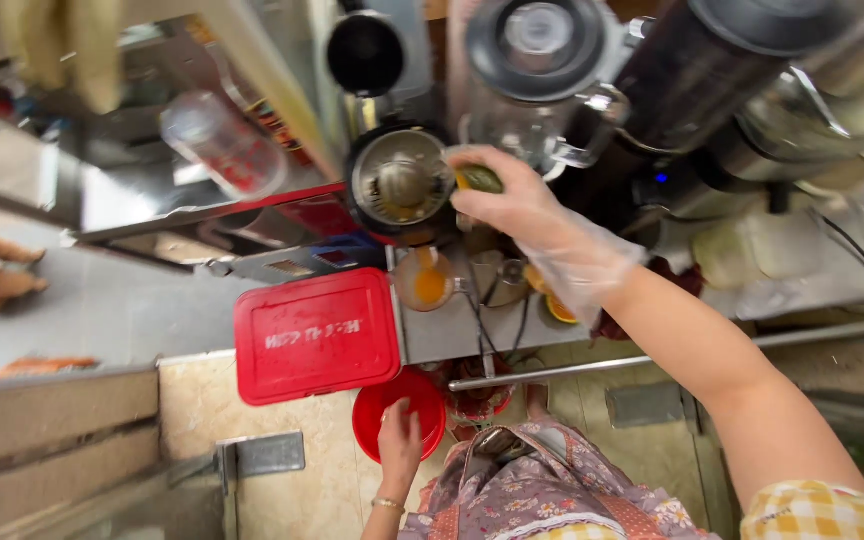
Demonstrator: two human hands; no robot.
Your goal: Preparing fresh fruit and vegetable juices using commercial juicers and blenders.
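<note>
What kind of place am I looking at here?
Probably a street juice stall. A citrus juicer sits on a steel counter beside a blender jar and a cup of orange juice. The gloved right hand holds a cut citrus half at the juicer.

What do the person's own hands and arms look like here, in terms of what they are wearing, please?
The right hand wears a loose, clear disposable plastic glove that ends at the wrist; a yellow-and-white checked sleeve shows higher up that arm. The left hand is ungloved, with a thin beaded bracelet at the wrist.
</note>
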